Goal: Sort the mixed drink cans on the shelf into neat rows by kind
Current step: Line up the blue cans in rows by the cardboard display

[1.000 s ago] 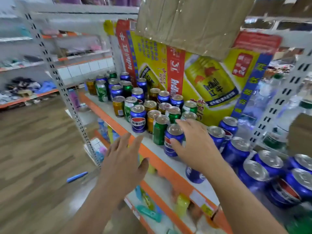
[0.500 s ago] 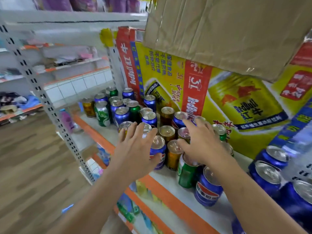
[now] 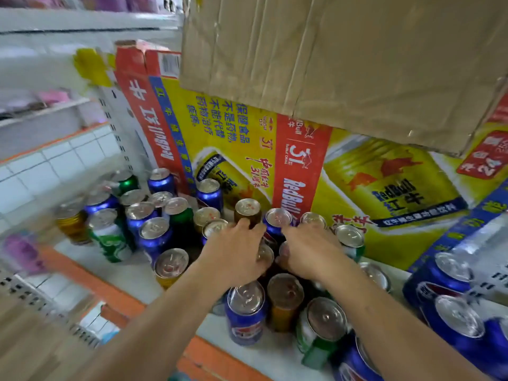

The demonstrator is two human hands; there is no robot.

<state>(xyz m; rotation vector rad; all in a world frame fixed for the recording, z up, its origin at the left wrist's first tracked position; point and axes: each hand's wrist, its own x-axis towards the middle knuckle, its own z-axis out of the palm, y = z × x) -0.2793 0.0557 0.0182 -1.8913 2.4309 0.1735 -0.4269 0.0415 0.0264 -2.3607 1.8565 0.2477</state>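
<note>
With left hand and right hand curled over can tops, grip itself untellable, lift straight up, sparing gold can and blue can just past fingertips.

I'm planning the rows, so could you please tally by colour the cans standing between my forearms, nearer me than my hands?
Blue cans: 2
Gold can: 1
Green can: 1
Total: 4; anything mostly hidden is left out.
</note>
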